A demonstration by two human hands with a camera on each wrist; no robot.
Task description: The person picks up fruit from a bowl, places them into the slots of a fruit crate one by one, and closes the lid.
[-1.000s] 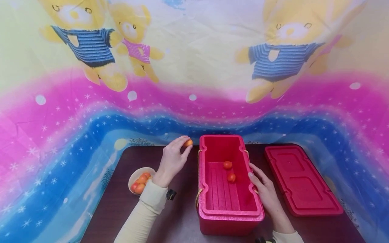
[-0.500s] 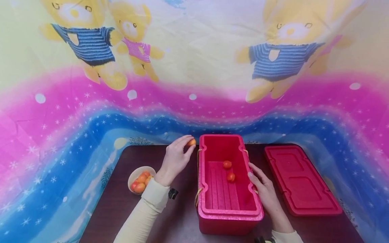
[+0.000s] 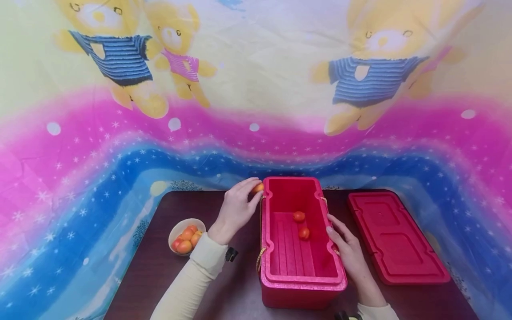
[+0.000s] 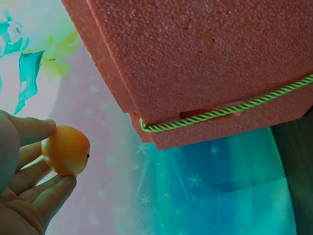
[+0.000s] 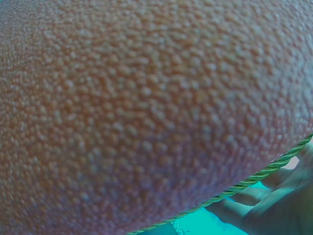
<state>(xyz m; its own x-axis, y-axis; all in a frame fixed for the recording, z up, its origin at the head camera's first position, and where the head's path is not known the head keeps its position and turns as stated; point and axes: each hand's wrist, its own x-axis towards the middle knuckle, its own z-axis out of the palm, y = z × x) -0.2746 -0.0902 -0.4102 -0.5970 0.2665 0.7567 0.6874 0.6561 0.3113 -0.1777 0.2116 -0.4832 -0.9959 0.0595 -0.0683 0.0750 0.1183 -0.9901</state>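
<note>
My left hand (image 3: 237, 209) pinches a small round orange fruit (image 4: 67, 150) between thumb and fingertips; a dark dot shows on its end. In the head view this fruit is right at the far left rim of the red foam box (image 3: 302, 280). Inside the box, two orange-red fruits (image 3: 298, 216) lie on the ribbed floor near the right wall. My right hand (image 3: 352, 253) rests along the box's right outer side, its fingers fairly straight and the thumb at the rim. In the right wrist view, its fingers (image 5: 274, 203) appear beside the rope (image 5: 254, 178).
A pale bowl (image 3: 174, 229) with several more orange fruits stands on the dark table (image 3: 148, 284) at left. To the right of the box lies its red lid (image 3: 400, 240). Rope handles (image 4: 215, 112) run along the box's sides. A bear-printed cloth (image 3: 256, 89) hangs behind the table.
My left hand has moved to the right with the pinched fruit, from beside the box up to its left rim. My right hand has stayed at the box's right side.
</note>
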